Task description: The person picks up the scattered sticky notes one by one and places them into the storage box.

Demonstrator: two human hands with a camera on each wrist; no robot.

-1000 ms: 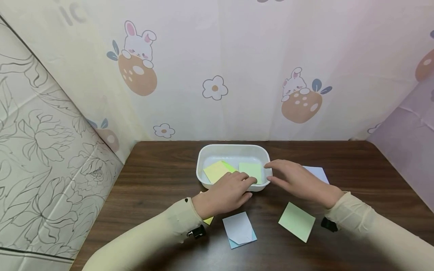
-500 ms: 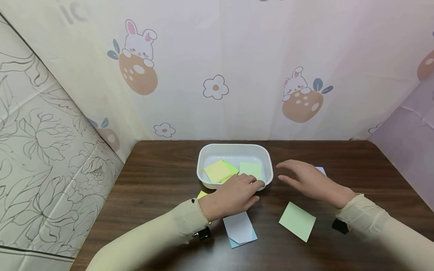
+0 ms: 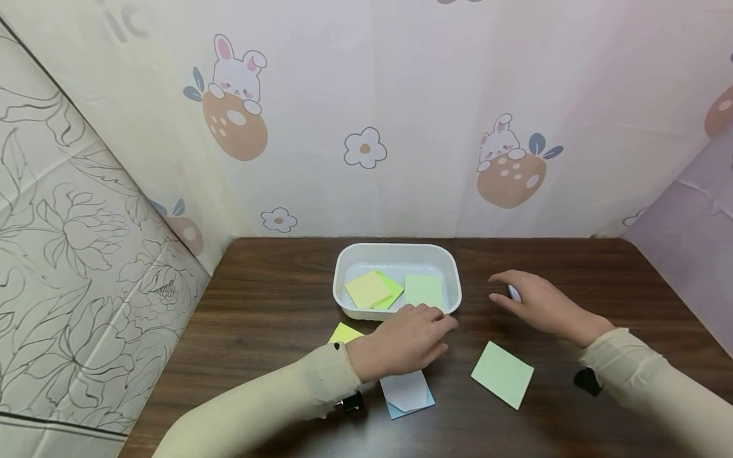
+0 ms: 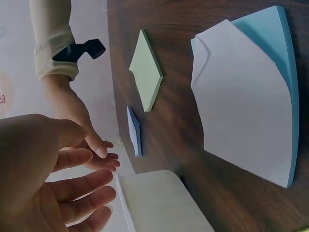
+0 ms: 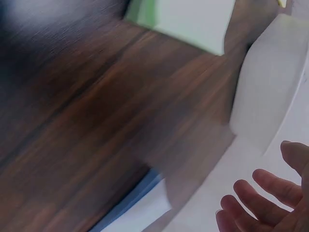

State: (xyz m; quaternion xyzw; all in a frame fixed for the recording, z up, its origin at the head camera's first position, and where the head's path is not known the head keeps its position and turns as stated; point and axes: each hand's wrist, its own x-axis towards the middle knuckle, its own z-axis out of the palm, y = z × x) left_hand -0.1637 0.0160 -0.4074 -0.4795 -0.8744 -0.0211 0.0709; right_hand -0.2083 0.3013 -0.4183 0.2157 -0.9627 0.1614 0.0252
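My left hand hovers at the front rim of a white plastic box, fingers loosely bent and holding nothing. Below it, partly covered, lies a light-blue sticky-note pad with a white top sheet, seen larger in the left wrist view. Right of the box, my right hand is held over a blue-edged pad, mostly hidden beneath it; thumb and fingers are spread apart with nothing between them. Inside the box are a pale yellow pad, a bright green pad and a light green pad.
A pale green pad lies on the dark wooden table between the hands, toward the front. A yellow pad shows left of the box's front, partly behind the left forearm. A patterned cloth wall stands behind the table.
My right hand has drawn away from the box's right end, moving right over the blue-edged pad. The left hand has shifted right and slightly nearer, exposing more of the pads in the box.
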